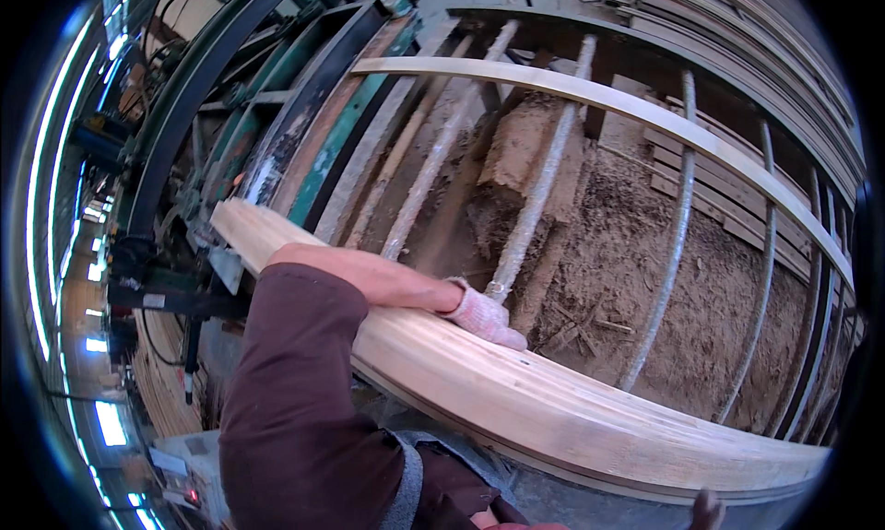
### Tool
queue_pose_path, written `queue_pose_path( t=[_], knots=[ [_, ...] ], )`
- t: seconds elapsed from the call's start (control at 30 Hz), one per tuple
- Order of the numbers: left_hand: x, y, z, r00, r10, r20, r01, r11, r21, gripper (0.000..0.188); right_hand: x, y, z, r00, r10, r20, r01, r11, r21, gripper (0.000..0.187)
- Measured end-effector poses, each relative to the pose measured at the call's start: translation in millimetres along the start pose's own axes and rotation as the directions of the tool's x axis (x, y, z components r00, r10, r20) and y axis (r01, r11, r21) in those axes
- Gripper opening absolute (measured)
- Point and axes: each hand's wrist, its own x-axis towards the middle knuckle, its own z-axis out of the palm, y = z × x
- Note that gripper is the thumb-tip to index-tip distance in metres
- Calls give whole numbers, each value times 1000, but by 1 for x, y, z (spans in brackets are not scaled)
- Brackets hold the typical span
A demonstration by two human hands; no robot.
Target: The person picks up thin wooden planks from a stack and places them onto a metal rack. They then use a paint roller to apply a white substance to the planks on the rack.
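A long stack of pale planed wooden boards (590, 410) runs across the lower part of the view, from the machine side at left to the far right. My left arm reaches over the stack. My left hand (486, 318), in a whitish-pink knit glove, is bent along the far edge of the boards, its fingers close together and pressed against the wood. The undersides of the fingers are hidden. My right hand does not show clearly. A small dark rounded shape (708, 510) at the lower edge is too unclear to name.
Beyond the stack is a metal rack of spaced rollers (544, 189), with one narrow wooden strip (590, 89) lying across it. Sawdust and scraps (636, 281) cover the ground beneath. Green and black machinery (212, 124) stands at left; more stacked boards (737, 41) lie at far right.
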Motion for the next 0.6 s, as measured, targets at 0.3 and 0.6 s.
queue_pose_path(
  t=[0.3,0.6],
  knots=[
    [-57,83,-5,956,62,-288,172,675,717,34,4,10,17,978,-203,-45,190,960,-207,88],
    [-153,158,74,249,553,-795,-78,830,553,49,3,-2,7,996,-89,-20,76,934,-348,109]
  ],
)
